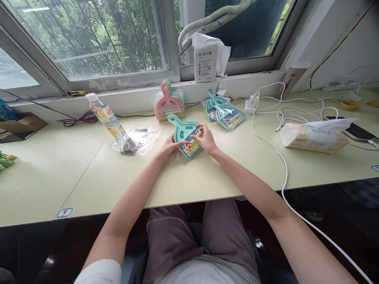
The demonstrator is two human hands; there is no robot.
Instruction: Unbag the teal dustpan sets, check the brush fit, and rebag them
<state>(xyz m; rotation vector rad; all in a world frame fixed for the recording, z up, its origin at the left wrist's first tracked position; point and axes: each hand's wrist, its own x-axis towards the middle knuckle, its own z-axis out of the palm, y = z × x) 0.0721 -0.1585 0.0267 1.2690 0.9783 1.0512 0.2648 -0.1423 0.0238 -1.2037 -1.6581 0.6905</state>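
The pale green bench (pixel 89 173) runs under the window, and near its middle, at about 12 o'clock from the person, lies a small teal dustpan set (pixel 186 136) with its loop handle pointing to 11 o'clock and a bright paper label across its mouth. It looks like thin moulded plastic: light, stiff, a little slick, unlikely to break but easy to skid on the smooth top, so I judge the firm side rims or the handle to be the best places to grip, not the label. The tissue pack (pixel 314 136) sits well apart at 2 o'clock, and a white cable (pixel 284 165) trails off the bench edge. A lemon drink bottle (pixel 107 117) leans at 10 o'clock beside a crumpled clear bag (pixel 136 141). More dustpan sets wait near the sill: a pink one (pixel 169 103) at 12 o'clock, teal ones (pixel 226 112) at 1 o'clock. The left hand (pixel 169 145) rests its fingertips on the pan's left rim, loosely curled; the right hand (pixel 205 139) pinches the right rim and label edge.
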